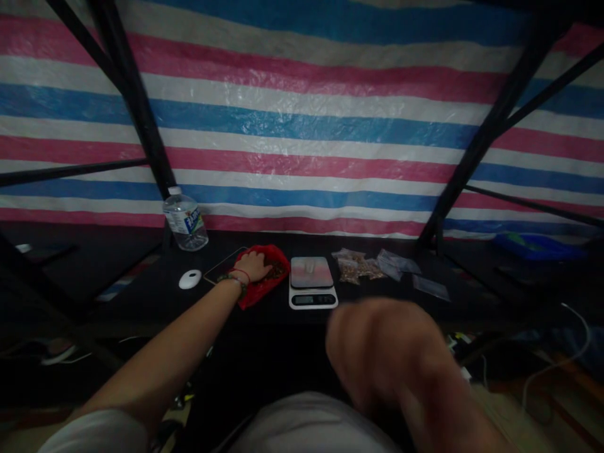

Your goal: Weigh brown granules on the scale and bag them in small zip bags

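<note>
My left hand (253, 267) reaches over a crumpled red plastic bag (259, 291), fingers apart and lying on its opening. Small brown pieces (276, 272) show inside the bag, beside the thumb. To the right of the bag stands a white digital kitchen scale (313, 298) with a small pale item (310, 267), perhaps a clear bag, on its plate. Close to the camera, my right hand (382, 346) is raised in front of the table edge, blurred, its fingers curled into a fist. Whatever it may hold is hidden.
Clear zip bags with brown pieces (350, 270) and flat clear bags (431, 287) lie right of the scale. A plastic bottle (185, 220) and a white computer mouse (190, 279) are at left. Black metal posts (146, 126) flank the striped sheet. A blue tray (538, 246) sits far right.
</note>
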`<state>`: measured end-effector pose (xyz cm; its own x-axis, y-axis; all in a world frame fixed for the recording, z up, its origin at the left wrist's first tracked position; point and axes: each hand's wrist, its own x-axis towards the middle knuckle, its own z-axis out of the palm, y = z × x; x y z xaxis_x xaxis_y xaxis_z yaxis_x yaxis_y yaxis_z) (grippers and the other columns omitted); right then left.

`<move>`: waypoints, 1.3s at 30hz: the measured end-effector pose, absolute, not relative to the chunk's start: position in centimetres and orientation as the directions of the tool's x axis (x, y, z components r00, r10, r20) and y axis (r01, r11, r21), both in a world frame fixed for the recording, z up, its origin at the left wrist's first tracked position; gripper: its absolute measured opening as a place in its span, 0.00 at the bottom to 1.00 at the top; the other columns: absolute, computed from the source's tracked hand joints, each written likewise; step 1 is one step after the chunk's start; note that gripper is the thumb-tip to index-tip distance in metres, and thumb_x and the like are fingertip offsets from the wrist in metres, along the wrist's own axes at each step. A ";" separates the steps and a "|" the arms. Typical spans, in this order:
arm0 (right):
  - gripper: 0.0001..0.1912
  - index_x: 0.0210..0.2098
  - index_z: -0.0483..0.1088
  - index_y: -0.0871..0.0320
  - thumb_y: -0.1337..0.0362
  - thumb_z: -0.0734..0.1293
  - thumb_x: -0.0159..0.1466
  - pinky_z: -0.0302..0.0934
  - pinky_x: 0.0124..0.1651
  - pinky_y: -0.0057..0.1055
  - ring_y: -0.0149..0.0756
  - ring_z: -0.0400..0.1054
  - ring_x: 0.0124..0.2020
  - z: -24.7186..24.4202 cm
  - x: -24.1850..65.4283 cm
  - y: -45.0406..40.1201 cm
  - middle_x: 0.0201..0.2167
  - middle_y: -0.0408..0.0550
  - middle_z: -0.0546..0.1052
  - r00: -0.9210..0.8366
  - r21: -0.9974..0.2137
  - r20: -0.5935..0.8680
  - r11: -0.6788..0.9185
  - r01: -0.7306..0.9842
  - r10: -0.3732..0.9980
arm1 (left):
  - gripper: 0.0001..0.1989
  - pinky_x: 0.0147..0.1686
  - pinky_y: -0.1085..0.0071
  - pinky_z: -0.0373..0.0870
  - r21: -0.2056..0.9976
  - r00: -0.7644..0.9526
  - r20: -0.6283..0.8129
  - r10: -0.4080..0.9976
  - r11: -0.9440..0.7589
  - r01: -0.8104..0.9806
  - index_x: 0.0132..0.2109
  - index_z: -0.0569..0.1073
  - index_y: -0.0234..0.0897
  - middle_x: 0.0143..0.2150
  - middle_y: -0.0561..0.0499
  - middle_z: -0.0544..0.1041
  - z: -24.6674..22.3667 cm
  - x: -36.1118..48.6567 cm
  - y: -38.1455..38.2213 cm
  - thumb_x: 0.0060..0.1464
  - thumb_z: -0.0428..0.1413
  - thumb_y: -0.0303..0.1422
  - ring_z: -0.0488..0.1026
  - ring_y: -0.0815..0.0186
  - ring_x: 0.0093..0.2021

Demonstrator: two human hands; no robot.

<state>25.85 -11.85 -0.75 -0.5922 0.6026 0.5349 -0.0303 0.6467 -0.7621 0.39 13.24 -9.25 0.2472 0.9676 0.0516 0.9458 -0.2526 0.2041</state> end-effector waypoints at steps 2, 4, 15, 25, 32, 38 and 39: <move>0.25 0.54 0.67 0.49 0.50 0.68 0.59 0.67 0.44 0.37 0.40 0.70 0.46 -1.0 24.7 -4.9 0.46 0.51 0.75 -0.446 -0.743 0.570 0.665 0.079 0.690 | 0.29 0.50 0.54 0.63 0.141 0.190 0.104 0.976 -0.203 0.969 0.52 0.71 0.32 0.55 0.32 0.69 -10.6 1.0 13.4 0.52 0.51 0.50 0.67 0.43 0.54; 0.28 0.57 0.64 0.54 0.57 0.68 0.59 0.65 0.49 0.41 0.41 0.68 0.49 -2.8 24.4 1.4 0.50 0.54 0.72 -0.270 -0.733 0.522 0.587 0.344 0.809 | 0.32 0.49 0.52 0.63 0.075 0.166 0.158 0.973 -0.180 0.981 0.53 0.70 0.32 0.56 0.32 0.68 -11.5 1.5 13.4 0.52 0.49 0.54 0.66 0.41 0.55; 0.24 0.52 0.71 0.62 0.70 0.66 0.56 0.57 0.58 0.39 0.45 0.67 0.53 -11.4 25.0 10.5 0.51 0.57 0.74 -0.293 -0.422 0.300 0.402 0.812 0.908 | 0.26 0.51 0.59 0.61 0.044 0.208 0.331 0.920 -0.235 0.971 0.48 0.72 0.31 0.49 0.35 0.71 -13.4 1.3 14.2 0.56 0.47 0.49 0.67 0.49 0.52; 0.24 0.52 0.71 0.54 0.66 0.69 0.54 0.63 0.50 0.35 0.36 0.69 0.43 -10.5 23.0 10.7 0.44 0.49 0.74 -0.216 -0.591 0.362 0.402 0.699 0.907 | 0.23 0.49 0.59 0.63 0.044 0.215 0.308 0.927 -0.240 0.970 0.47 0.73 0.34 0.49 0.37 0.71 -14.0 1.3 14.2 0.56 0.47 0.48 0.67 0.50 0.51; 0.20 0.45 0.71 0.57 0.66 0.71 0.51 0.65 0.41 0.32 0.34 0.71 0.36 -10.5 20.5 11.2 0.38 0.45 0.76 -0.244 -0.718 0.308 0.393 0.574 0.920 | 0.17 0.50 0.61 0.62 0.113 0.261 0.322 0.910 -0.311 0.944 0.43 0.74 0.32 0.46 0.37 0.73 -13.5 1.3 14.4 0.57 0.47 0.38 0.69 0.53 0.49; 0.20 0.44 0.72 0.56 0.68 0.72 0.51 0.64 0.45 0.33 0.33 0.71 0.37 -11.4 19.3 11.5 0.38 0.44 0.77 -0.291 -0.711 0.283 0.403 0.575 0.914 | 0.17 0.45 0.64 0.66 0.193 0.255 0.326 0.910 -0.328 0.925 0.41 0.75 0.33 0.43 0.38 0.76 -12.5 0.4 14.4 0.58 0.45 0.38 0.73 0.56 0.44; 0.21 0.45 0.72 0.56 0.68 0.72 0.50 0.64 0.45 0.33 0.34 0.71 0.37 -11.5 19.1 11.5 0.39 0.44 0.77 -0.283 -0.709 0.282 0.398 0.581 0.916 | 0.17 0.45 0.64 0.66 0.213 0.248 0.328 0.912 -0.327 0.921 0.40 0.75 0.33 0.42 0.38 0.76 -12.4 0.3 14.4 0.58 0.46 0.38 0.73 0.56 0.43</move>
<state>19.15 11.51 -11.55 -0.2834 0.9165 0.2824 0.5813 0.3984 -0.7095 0.30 14.37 -12.36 0.2480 0.9115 0.3280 0.9208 -0.3270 0.2126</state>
